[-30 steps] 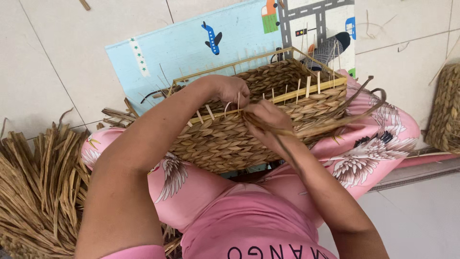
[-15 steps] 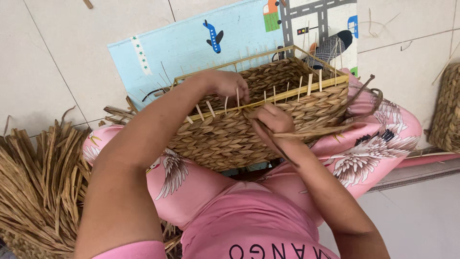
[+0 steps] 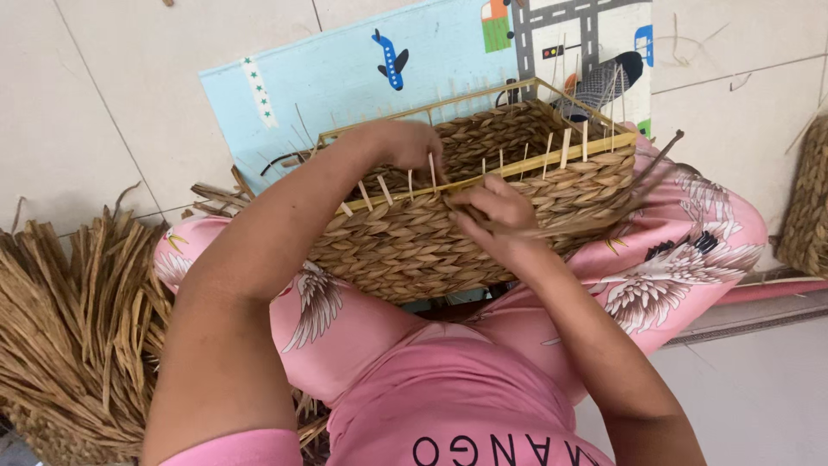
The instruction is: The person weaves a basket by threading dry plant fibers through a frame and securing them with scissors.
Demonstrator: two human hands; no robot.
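While the rectangular woven straw basket (image 3: 448, 233) sits tilted on the lap, left hand (image 3: 405, 142) grips its rim at 11 o'clock and right hand (image 3: 496, 216) pinches flat dried straw strands (image 3: 604, 203). Risks: strand snapping under tension, thin upright stakes (image 3: 565, 147) bending, basket sliding off.

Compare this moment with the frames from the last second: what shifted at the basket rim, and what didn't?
The right hand slid slightly down the near wall of the woven basket, drawing the dried strands out rightward. The left hand stayed on the rim among the upright stakes. Basket on the lap, fibre pile and play mat unchanged.
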